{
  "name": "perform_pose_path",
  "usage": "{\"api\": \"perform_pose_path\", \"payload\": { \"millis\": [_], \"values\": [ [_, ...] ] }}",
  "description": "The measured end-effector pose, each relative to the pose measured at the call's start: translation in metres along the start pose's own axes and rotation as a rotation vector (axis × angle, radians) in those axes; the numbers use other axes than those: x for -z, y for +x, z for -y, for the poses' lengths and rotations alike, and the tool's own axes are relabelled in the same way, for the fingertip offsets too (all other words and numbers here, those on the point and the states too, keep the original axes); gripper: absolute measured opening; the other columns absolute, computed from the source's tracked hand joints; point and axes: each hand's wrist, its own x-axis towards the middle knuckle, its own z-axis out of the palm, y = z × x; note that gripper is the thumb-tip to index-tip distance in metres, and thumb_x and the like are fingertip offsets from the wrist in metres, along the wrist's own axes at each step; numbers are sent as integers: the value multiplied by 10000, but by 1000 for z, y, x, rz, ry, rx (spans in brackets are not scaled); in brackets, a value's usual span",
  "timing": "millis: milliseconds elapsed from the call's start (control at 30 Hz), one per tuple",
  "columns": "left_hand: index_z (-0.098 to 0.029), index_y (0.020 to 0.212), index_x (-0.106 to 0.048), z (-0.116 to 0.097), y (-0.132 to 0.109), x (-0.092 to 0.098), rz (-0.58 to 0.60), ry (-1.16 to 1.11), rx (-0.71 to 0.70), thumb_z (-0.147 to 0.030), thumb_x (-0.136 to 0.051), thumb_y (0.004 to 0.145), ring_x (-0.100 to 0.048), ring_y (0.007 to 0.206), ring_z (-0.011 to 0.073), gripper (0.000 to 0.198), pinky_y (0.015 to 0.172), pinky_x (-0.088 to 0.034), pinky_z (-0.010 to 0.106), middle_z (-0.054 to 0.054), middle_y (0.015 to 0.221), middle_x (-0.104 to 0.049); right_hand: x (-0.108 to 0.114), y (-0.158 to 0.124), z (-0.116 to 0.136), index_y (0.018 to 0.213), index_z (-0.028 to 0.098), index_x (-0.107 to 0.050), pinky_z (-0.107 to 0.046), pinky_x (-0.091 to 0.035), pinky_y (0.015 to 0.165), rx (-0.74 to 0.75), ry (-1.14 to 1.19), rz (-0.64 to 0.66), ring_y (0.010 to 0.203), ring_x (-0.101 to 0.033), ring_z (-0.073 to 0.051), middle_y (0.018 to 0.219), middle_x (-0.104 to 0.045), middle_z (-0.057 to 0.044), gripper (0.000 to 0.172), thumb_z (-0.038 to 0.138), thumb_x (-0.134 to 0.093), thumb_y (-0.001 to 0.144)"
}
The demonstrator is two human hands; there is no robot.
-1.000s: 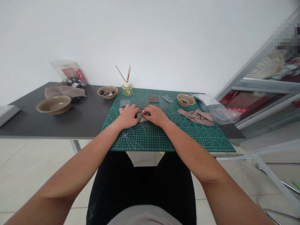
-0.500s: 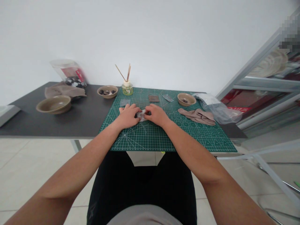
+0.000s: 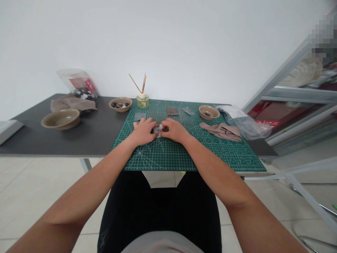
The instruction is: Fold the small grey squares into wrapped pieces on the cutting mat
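Observation:
Over the green cutting mat [image 3: 168,158], my left hand [image 3: 144,131] and my right hand [image 3: 175,130] meet fingertip to fingertip. Between them is a small, pale, crumpled piece [image 3: 158,130], thin like film or paper; its exact kind is too small to make out. Both hands pinch it from opposite sides, thumbs and fingers closed. Just beyond my left hand lies a flat grey square [image 3: 140,115]. A brown square [image 3: 172,111] and a small clear packet [image 3: 187,110] lie beyond my right hand.
On the right are a small bowl [image 3: 209,112] with dark bits, a brown cloth [image 3: 222,131] and a plastic bag [image 3: 244,123]. A reed diffuser [image 3: 143,101] and a bowl of stones [image 3: 120,104] stand at the back. Further left are a larger bowl [image 3: 61,119], a cloth [image 3: 73,103] and a clear jar [image 3: 79,82].
The fingers of my right hand have shifted slightly on the pale piece, which looks more bunched up. Both hands stay in the same place.

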Motion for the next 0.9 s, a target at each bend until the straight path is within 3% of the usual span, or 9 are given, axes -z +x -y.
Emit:
{"api": "perform_pose_path", "payload": {
  "millis": [100,233,433,600,767,900],
  "values": [
    [-230,1136,-630,1,1,-1,6,2,-1,-372,-542,832,-489,1103,350,348,850,-348,464,100,1144,-584,0,2,-1,766,180,-621,-267,-338,733,-31,-14,-30,801,-509,-159,815,-530,1,98,227,-666,839],
    [-228,1099,-633,1,1,-1,-2,9,-6,-385,-533,839,-492,1087,344,320,841,-351,464,99,1128,-590,-1,5,2,769,175,-654,-271,-356,791,47,55,28,842,-542,-161,822,-575,-6,99,227,-682,848],
    [-227,1098,-635,1,1,-1,2,16,-9,-379,-528,836,-497,1066,333,321,823,-352,459,98,1126,-597,1,2,3,718,177,-617,-258,-344,724,20,55,32,741,-503,-141,757,-517,24,114,212,-714,766],
    [-234,1149,-630,0,2,-1,4,16,-5,-379,-525,833,-494,1086,339,364,820,-353,459,98,1148,-596,1,2,0,780,181,-643,-267,-332,731,-47,-36,-30,793,-511,-161,782,-543,4,71,223,-660,835],
    [-237,1117,-632,0,2,-1,11,9,3,-383,-533,824,-491,1099,346,341,834,-350,466,100,1157,-598,0,6,1,823,172,-685,-270,-347,775,1,8,24,833,-549,-159,846,-612,-16,76,220,-653,872],
    [-240,1114,-634,1,1,0,9,-5,6,-396,-537,825,-495,1098,340,343,835,-351,462,95,1145,-596,2,4,1,759,175,-666,-259,-350,750,33,40,47,774,-534,-141,824,-583,3,88,225,-691,827]
  ]
}}
